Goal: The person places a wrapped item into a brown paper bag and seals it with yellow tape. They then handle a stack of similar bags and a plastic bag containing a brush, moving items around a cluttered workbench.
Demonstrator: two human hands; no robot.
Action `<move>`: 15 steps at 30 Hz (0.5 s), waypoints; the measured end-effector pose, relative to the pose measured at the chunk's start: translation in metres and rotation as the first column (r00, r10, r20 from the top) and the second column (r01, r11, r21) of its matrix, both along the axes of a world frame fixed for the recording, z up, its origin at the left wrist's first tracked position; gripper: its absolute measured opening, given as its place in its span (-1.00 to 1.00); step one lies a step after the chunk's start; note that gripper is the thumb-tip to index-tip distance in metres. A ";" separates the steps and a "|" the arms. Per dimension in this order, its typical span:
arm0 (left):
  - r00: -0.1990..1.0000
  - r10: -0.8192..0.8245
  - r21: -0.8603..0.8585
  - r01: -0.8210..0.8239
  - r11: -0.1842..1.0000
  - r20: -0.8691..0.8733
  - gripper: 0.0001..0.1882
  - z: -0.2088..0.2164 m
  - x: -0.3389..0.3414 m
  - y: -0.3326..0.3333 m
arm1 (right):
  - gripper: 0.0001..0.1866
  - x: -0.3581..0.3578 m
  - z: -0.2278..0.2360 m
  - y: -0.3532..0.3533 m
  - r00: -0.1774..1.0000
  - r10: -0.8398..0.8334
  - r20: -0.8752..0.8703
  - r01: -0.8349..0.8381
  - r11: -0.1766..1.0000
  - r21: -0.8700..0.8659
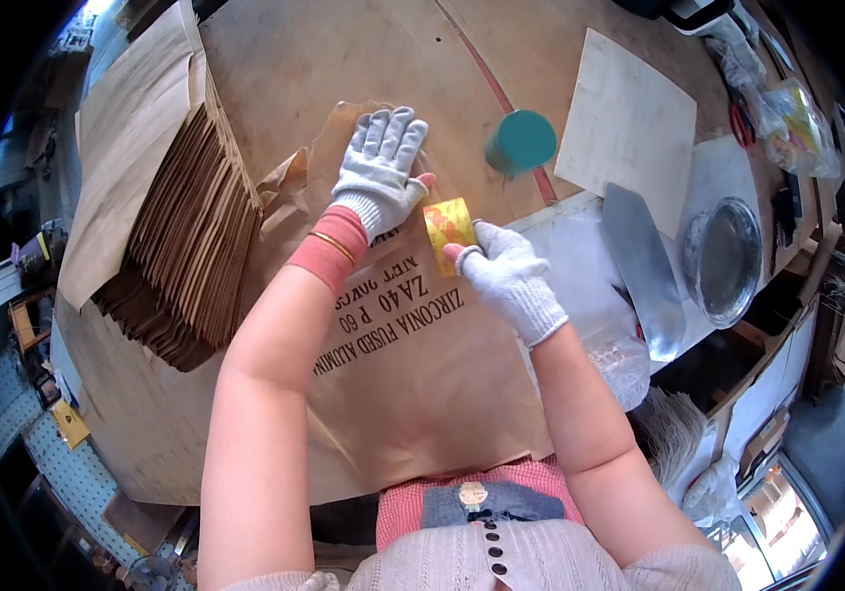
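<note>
A brown kraft paper bag [432, 404] printed with black lettering lies flat on the table in front of me. My left hand [380, 163], in a white knit glove with the thumb tip bare, rests spread on the bag's torn-looking far end. Just right of it, my right hand [513, 281], gloved the same way, grips a roll of wide packing tape [450, 231] with a yellow and orange pattern. The roll sits over the bag's surface; whether any tape strip is stuck down is hard to make out.
A thick stack of folded brown paper bags [186, 236] stands at the left. Beyond my right hand are a green cylinder [521, 143], a pale flat board [629, 123], a grey metal sheet [644, 266] and a round metal pan [723, 261]. Red-handled scissors [741, 123] lie farther right.
</note>
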State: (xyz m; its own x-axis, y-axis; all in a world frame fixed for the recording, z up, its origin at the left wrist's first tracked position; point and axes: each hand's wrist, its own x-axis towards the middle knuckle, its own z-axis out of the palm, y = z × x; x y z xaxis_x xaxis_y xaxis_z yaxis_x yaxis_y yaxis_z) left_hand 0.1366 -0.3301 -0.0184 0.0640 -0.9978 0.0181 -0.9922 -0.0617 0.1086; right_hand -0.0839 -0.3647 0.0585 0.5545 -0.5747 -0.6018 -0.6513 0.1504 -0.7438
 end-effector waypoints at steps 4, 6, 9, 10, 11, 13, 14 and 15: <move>1.000 0.020 -0.016 -0.019 1.000 0.018 -0.22 -0.002 -0.001 -0.001 | -0.56 -0.039 0.007 0.022 0.983 0.079 -0.164 -0.104 0.983 -0.149; 1.000 0.015 -0.032 -0.015 0.999 0.026 -0.22 -0.004 0.000 0.001 | -0.62 -0.058 0.017 0.039 0.946 0.074 -0.315 -0.109 0.990 -0.095; 0.999 0.013 -0.039 -0.011 0.999 0.044 -0.21 -0.003 -0.001 -0.001 | -0.70 -0.087 0.035 0.057 0.950 0.041 -0.309 -0.041 0.999 0.007; 0.999 0.012 -0.048 -0.010 0.999 0.047 -0.20 -0.005 -0.001 -0.001 | -0.75 -0.097 0.034 0.064 0.974 -0.067 -0.218 0.090 0.991 0.097; 0.998 0.014 -0.058 -0.011 0.998 0.054 -0.19 -0.005 0.000 -0.001 | -0.76 -0.108 0.035 0.066 0.985 0.021 -0.170 -0.007 0.997 0.081; 0.998 0.031 -0.037 -0.029 0.999 0.060 -0.16 -0.006 -0.001 0.001 | -0.77 -0.128 0.039 0.070 0.976 0.203 -0.077 -0.200 0.979 0.037; 0.998 0.031 -0.026 -0.029 0.999 0.062 -0.15 -0.004 -0.003 -0.001 | -0.67 -0.130 0.037 0.084 0.988 0.144 0.047 -0.130 0.966 -0.223; 0.997 0.032 -0.015 -0.031 0.999 0.065 -0.15 -0.003 -0.005 -0.002 | -0.63 -0.131 0.032 0.088 0.992 0.079 0.100 -0.046 0.952 -0.303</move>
